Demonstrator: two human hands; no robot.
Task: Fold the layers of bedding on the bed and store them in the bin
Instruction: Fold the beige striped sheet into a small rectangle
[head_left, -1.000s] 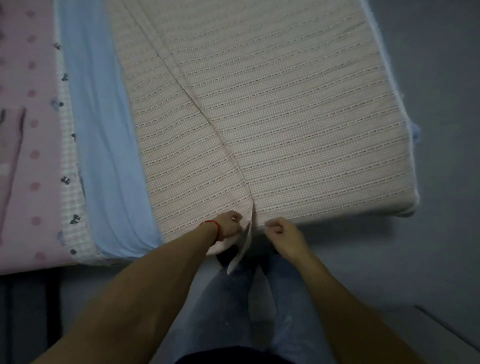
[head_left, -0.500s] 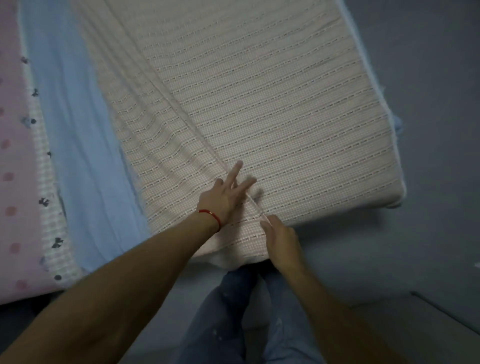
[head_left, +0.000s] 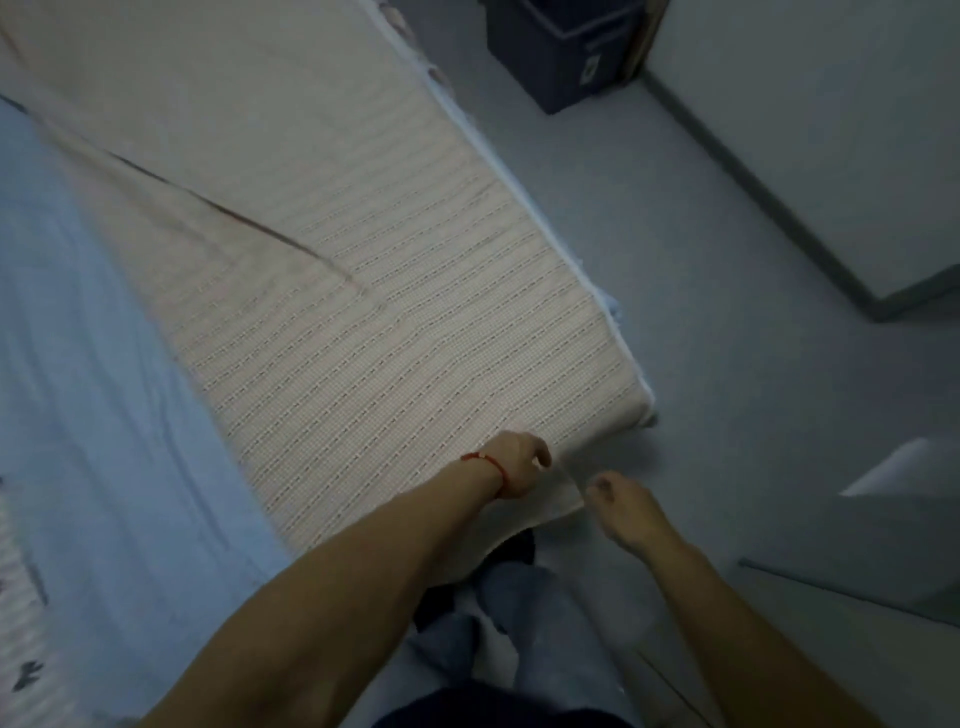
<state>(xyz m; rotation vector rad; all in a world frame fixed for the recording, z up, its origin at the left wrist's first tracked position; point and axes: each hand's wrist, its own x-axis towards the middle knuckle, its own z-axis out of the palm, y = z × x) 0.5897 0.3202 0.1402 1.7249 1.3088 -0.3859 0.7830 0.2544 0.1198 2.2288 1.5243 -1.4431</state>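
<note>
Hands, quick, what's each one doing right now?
Left hand: grips the beige blanket at its near edge.
Right hand: fingers curled, whether it holds anything cannot be told.

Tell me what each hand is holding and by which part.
Left hand grips the beige striped blanket at its near edge by the corner. Right hand seems to pinch that same edge; blur leaves it uncertain.

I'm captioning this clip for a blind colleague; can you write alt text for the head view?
A person's left hand and right hand grip the near edge of a beige woven striped blanket on a bed, over a pale blue sheet. A dark blue plastic bin stands on the grey floor beyond.
</note>
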